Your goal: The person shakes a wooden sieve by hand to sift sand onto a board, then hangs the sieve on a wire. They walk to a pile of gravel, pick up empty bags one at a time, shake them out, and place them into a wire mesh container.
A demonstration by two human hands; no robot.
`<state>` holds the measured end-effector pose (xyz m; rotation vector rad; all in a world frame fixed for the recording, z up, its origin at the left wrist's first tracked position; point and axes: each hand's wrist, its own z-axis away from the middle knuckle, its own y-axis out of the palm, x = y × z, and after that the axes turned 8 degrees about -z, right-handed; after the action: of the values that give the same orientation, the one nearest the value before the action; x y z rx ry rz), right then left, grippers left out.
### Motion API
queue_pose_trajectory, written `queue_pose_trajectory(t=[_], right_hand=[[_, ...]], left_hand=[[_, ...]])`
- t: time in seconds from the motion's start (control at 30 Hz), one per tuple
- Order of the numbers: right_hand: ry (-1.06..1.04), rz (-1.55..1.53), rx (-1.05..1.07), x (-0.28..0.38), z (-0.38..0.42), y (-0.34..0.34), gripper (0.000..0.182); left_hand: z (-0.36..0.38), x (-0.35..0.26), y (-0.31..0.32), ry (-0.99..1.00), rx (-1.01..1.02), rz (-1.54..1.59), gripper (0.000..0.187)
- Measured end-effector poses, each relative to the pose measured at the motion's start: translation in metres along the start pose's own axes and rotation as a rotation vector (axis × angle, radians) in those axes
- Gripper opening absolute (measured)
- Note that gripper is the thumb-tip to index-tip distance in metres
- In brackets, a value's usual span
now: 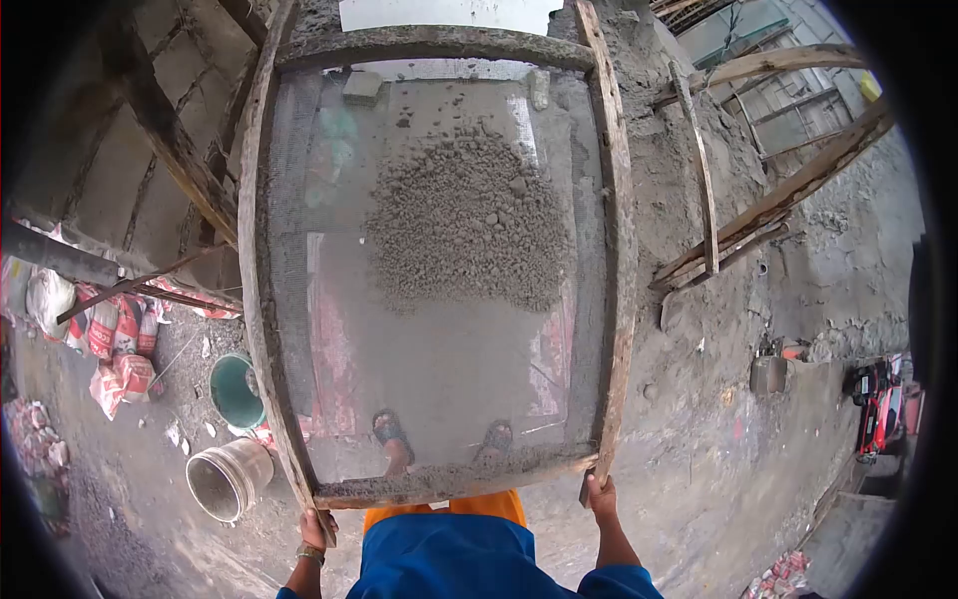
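Observation:
A large wooden-framed sieve with a fine mesh stretches out in front of me. My left hand is wrapped round its near left handle, and a wristband shows on that arm. At the near right corner my right hand grips the other handle. A heap of damp grey sand lies on the mesh, towards the far half, with small lumps in it. Two bigger chunks, one a grey block, rest near the far bar. Through the mesh I make out my sandalled feet.
Left of the sieve are a green bucket and a whitish bucket on its side. Red-and-white sacks lie farther left. Wooden poles stand at the right, and a red vehicle is at the far right.

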<state>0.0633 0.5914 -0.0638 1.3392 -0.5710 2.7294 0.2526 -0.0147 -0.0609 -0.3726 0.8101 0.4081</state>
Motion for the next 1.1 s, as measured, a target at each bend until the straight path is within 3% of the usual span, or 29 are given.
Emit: queue_pose_trajectory(t=[0.07, 0.17, 0.23, 0.27, 0.33, 0.4, 0.47, 0.53, 0.6, 0.63, 0.7, 0.77, 0.8, 0.9, 0.97, 1.07, 1.1], right_hand=[[-0.005, -0.084, 0.018, -0.006, 0.002, 0.000, 0.050], [-0.077, 0.120, 0.014, 0.015, -0.074, 0.019, 0.050], [-0.134, 0.282, -0.037, 0.095, -0.124, 0.045, 0.061], [-0.191, 0.267, -0.069, 0.145, -0.144, 0.056, 0.076], [-0.318, 0.476, -0.178, 0.278, -0.134, 0.072, 0.090], [-0.416, 0.541, -0.152, 0.388, -0.119, 0.070, 0.092], [-0.512, 0.566, -0.128, 0.457, -0.097, 0.065, 0.090], [-0.359, 0.640, -0.095, 0.487, -0.093, 0.060, 0.084], [-0.545, 0.696, -0.014, 0.453, -0.073, 0.052, 0.076], [-0.481, 0.715, -0.098, 0.419, -0.070, 0.052, 0.072], [-0.342, 0.461, -0.112, 0.313, -0.080, 0.052, 0.080], [-0.264, 0.264, -0.039, 0.176, -0.100, 0.038, 0.061], [-0.127, 0.074, 0.041, 0.140, -0.079, 0.033, 0.050], [0.003, 0.058, 0.062, 0.057, -0.031, 0.011, 0.050], [-0.088, -0.043, 0.040, 0.003, -0.017, -0.002, 0.043], [-0.051, -0.078, 0.045, -0.006, -0.023, 0.002, 0.042], [-0.046, -0.030, 0.023, 0.011, -0.039, 0.012, 0.042]], left_hand=[[0.006, 0.003, 0.003, 0.062, -0.035, 0.009, 0.073], [-0.063, -0.035, 0.023, -0.035, 0.000, 0.020, 0.070], [-0.119, -0.124, 0.057, -0.130, 0.000, -0.017, 0.069], [-0.130, -0.193, 0.073, -0.106, 0.002, -0.114, 0.071], [-0.148, -0.307, 0.087, -0.084, 0.019, -0.180, 0.074], [-0.147, -0.415, 0.088, -0.015, 0.089, -0.188, 0.070], [-0.132, -0.475, 0.081, 0.032, 0.138, -0.172, 0.067], [-0.125, -0.512, 0.077, 0.038, 0.158, -0.304, 0.068], [-0.115, -0.481, 0.074, 0.007, 0.154, -0.258, 0.069], [-0.112, -0.446, 0.072, -0.007, 0.115, -0.234, 0.069], [-0.120, -0.347, 0.068, -0.042, 0.058, -0.158, 0.071], [-0.115, -0.237, 0.057, -0.065, 0.006, -0.172, 0.073], [-0.113, -0.177, 0.046, -0.087, 0.017, -0.107, 0.072], [-0.057, -0.051, 0.020, -0.076, 0.003, 0.015, 0.071], [-0.019, -0.016, 0.009, 0.011, -0.008, 0.006, 0.077], [-0.021, -0.010, 0.009, 0.003, -0.011, 0.000, 0.077], [-0.043, -0.033, 0.020, -0.018, -0.019, 0.022, 0.076]])
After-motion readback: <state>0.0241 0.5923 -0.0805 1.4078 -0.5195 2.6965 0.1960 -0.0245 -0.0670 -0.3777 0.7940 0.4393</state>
